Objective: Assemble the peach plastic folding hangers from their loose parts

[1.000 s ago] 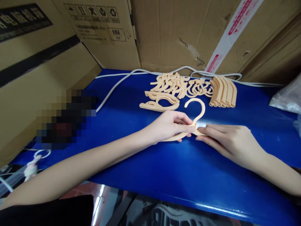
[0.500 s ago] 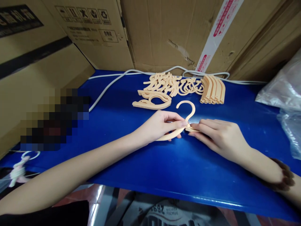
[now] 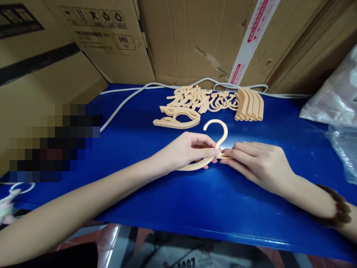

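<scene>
Above the blue tabletop, my left hand [image 3: 185,150] is closed around the middle and left arm of a cream plastic clothes hanger [image 3: 193,166]. The thumb presses at the base of its hook [image 3: 225,130], which points up and curls to the left. From the other side, my right hand [image 3: 258,163] pinches the short right piece [image 3: 225,156] beside the joint; its fingers hide most of that piece. Whether the right piece is fully seated at the joint, I cannot tell.
Behind my hands lie folded hangers [image 3: 178,122], a heap of loose arm pieces [image 3: 189,97], several hooks [image 3: 221,101] and a row of stacked arms [image 3: 249,105]. A white cable [image 3: 122,108] runs along cardboard boxes [image 3: 181,44]. Clear plastic bags [image 3: 333,96] sit at right.
Both hands keep their hold on the hanger. The right fingers are slightly closer to the joint, and the hanger's left arm sits a little lower. The whole view has shifted slightly.
</scene>
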A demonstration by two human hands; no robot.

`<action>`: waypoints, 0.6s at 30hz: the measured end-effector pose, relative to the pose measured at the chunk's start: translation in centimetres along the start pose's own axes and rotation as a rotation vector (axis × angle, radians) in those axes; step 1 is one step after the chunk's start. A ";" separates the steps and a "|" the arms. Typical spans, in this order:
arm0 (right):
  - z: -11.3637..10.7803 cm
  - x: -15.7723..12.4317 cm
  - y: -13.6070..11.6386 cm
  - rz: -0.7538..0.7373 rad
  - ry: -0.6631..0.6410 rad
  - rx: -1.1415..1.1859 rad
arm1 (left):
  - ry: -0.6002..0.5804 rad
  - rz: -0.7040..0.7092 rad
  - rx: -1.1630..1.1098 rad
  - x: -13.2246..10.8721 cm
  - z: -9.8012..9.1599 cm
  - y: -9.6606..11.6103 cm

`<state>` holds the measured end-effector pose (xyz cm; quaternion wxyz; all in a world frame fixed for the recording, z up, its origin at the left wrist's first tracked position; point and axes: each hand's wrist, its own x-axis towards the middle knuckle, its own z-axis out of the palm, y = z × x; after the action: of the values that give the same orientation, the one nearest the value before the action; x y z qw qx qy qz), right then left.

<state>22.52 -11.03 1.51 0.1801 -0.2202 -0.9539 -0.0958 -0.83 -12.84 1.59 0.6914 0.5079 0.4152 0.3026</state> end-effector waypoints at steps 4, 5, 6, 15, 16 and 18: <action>-0.1 0.0 0.0 -0.015 0.005 -0.009 | 0.007 -0.014 0.019 0.0 0.0 0.1; -0.1 0.0 -0.1 -0.016 0.009 -0.012 | 0.015 -0.015 0.027 0.0 0.0 0.1; -0.1 0.1 -0.1 -0.016 0.011 -0.015 | 0.026 -0.014 0.034 -0.1 0.0 0.2; -0.4 0.1 -0.3 0.035 0.020 0.051 | 0.063 0.030 0.047 -0.4 -0.3 0.3; -0.4 0.1 -0.3 0.040 0.018 0.059 | 0.063 0.032 0.057 -0.4 -0.3 0.4; -0.4 0.1 -0.3 0.052 0.020 0.064 | 0.057 0.030 0.069 -0.4 -0.3 0.4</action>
<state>22.39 -11.39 1.86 0.1989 -0.2380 -0.9486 -0.0626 -1.33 -12.91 2.05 0.6566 0.5289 0.4374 0.3127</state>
